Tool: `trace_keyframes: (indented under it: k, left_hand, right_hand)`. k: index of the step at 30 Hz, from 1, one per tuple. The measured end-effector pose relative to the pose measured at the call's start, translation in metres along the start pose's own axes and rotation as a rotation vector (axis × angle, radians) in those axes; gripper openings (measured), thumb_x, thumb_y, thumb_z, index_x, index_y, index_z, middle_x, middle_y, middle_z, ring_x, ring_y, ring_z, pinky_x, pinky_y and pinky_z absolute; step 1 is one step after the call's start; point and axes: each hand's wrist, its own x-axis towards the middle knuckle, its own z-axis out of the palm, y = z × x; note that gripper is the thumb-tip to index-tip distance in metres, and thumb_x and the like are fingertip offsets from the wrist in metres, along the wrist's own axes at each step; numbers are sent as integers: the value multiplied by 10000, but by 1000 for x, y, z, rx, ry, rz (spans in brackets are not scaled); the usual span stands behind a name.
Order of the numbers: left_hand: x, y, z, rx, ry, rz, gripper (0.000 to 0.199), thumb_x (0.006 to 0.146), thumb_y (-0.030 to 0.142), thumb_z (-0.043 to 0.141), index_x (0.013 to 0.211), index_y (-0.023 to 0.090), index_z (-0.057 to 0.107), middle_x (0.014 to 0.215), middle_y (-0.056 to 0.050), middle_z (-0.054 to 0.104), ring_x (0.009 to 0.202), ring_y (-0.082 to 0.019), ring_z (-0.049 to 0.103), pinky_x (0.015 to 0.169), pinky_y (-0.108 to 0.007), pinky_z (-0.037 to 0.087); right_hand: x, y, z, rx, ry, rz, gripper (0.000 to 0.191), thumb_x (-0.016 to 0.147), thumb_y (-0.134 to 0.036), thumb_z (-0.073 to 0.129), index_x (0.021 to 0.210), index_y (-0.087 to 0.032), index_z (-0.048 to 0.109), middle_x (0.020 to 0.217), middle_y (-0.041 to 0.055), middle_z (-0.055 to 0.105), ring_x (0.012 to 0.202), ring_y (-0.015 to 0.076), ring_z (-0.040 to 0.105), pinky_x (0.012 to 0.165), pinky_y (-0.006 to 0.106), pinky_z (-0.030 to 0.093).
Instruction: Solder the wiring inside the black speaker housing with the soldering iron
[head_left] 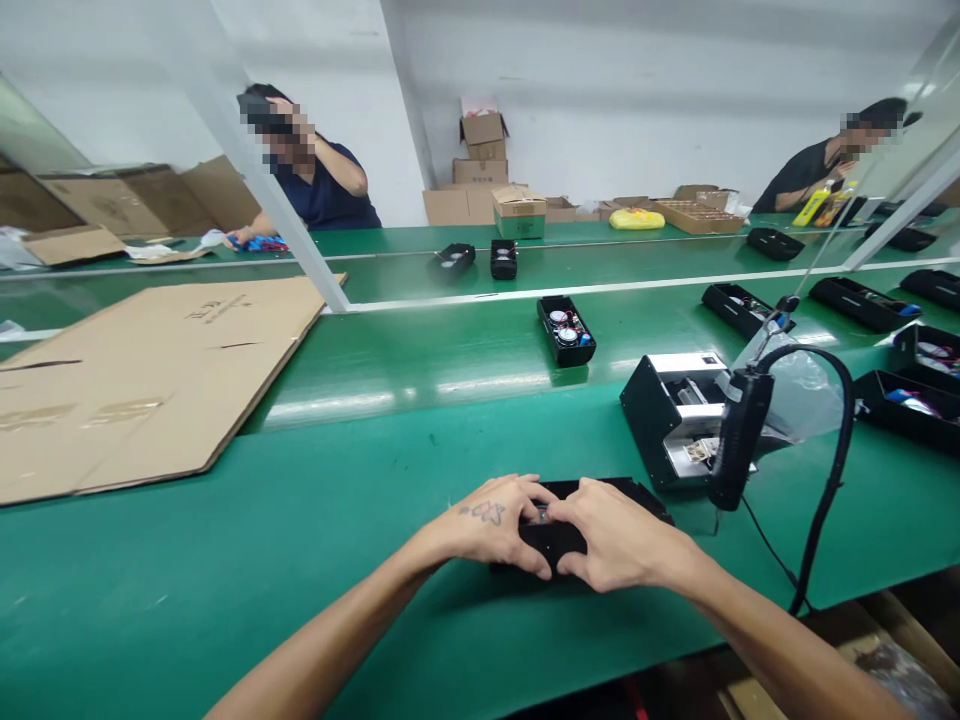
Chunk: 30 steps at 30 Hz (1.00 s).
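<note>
A black housing lies on the green bench, partly covered by both hands. My left hand grips its left part, thumb at the near edge and fingers bent over the top. From the right, my right hand holds the same housing, its fingertips close to those of my left hand. Between the fingertips a small shiny part shows, too hidden to name. Right of the hands hangs a black electric screwdriver, its tip just above the bench. Behind it stands a black and silver machine.
Flat cardboard covers the left side. An open black housing with round parts and wires sits on the belt ahead; several more stand at the right. A black cable curves down beside the screwdriver. Two people sit across the line.
</note>
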Motion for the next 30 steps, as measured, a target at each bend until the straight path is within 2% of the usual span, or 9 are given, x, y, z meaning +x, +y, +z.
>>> trace_keyframes:
  k: [3,6,9,16,20,24,26,27,30]
  left_hand:
    - [1,-2,1,1,-1,-24,461,628,478,1017,637,223,633,1467,37,710,1547,-376,487,1234,-428,411]
    - [1,-6,2,-10,18,6,487,652,569,984,641,227,638,1450,18,719,1530,-381,506,1228,-446,424]
    - [1,-7,3,-22,40,30,496,692,659,924,670,236,666,1442,-1,719,1515,-375,521,1216,-455,439]
    - [4,-10,4,-77,1,60,421,761,662,878,688,265,760,1379,41,745,1505,-360,529,1210,-445,423]
    - [3,-11,5,-46,24,76,365,768,616,896,733,269,791,1354,27,752,1494,-353,544,1193,-434,457]
    - [-3,-7,10,24,36,78,253,699,427,1002,782,274,818,1379,29,741,1502,-375,535,1229,-488,441]
    - [-9,-5,17,90,66,100,243,692,363,1020,837,296,836,1368,33,748,1519,-389,514,1268,-548,399]
    - [-12,-5,22,133,88,126,246,704,361,1018,868,308,843,1358,32,755,1531,-398,499,1285,-580,374]
    - [-25,-8,45,291,161,254,211,777,395,970,922,308,843,1340,10,768,1568,-425,442,1309,-653,311]
  right_hand:
    - [0,1,-1,9,-9,-5,284,816,-268,811,1089,-191,796,835,67,788,809,278,723,735,324,449]
    - [0,0,-2,21,-2,10,267,803,-270,832,1058,-205,791,830,57,776,807,276,711,688,315,421]
    - [1,-2,-1,8,-25,48,283,791,-273,856,1056,-201,788,809,48,776,791,277,700,731,327,444]
    - [7,-7,0,-30,-41,59,315,793,-261,862,1093,-174,816,757,51,778,724,258,698,823,357,483]
    - [7,-12,-2,-39,-53,69,324,801,-252,851,1115,-185,813,794,56,796,760,265,724,834,364,489]
    - [-4,-18,5,-88,-37,41,362,839,-248,817,1187,-161,776,844,83,795,797,286,735,857,417,500]
    - [-18,-16,10,-5,85,-28,375,840,-249,825,1202,-179,759,915,81,799,840,282,733,864,429,514]
    - [-27,-11,11,80,203,-62,387,852,-247,819,1228,-195,743,992,80,803,900,278,736,887,431,526]
    - [-57,17,9,289,741,15,376,965,-264,732,1337,-255,681,1240,79,759,1114,266,705,977,426,555]
